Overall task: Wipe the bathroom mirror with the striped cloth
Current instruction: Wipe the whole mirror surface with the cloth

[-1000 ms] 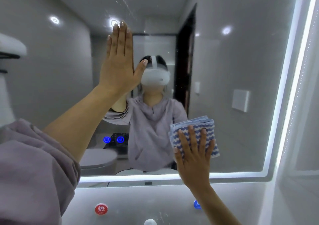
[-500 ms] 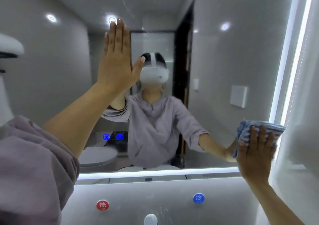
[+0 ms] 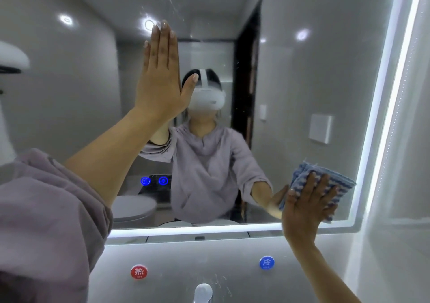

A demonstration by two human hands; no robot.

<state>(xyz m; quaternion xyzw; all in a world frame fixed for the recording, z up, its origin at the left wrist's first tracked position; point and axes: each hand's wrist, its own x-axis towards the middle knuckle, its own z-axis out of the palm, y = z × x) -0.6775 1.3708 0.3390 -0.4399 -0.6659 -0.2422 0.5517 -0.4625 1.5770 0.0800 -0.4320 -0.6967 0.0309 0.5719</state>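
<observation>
The bathroom mirror (image 3: 302,81) fills most of the view, with a lit white strip along its bottom and right edges. My left hand (image 3: 160,79) lies flat on the glass at upper centre, fingers straight and pointing up. My right hand (image 3: 307,207) presses the folded blue-and-white striped cloth (image 3: 335,186) flat against the mirror's lower right corner, fingers spread and straight over it. The cloth's far edge nearly reaches the right light strip. Water streaks run down the glass near the top centre.
Below the mirror, the wall panel carries a red hot-water mark (image 3: 139,272) and a blue cold-water mark (image 3: 266,262). A chrome tap (image 3: 203,293) pokes up at the bottom edge. A white fixture (image 3: 11,58) hangs on the left wall.
My right hand slid the cloth right to the mirror's edge, then back a little left and down. My left hand stayed flat on the glass.
</observation>
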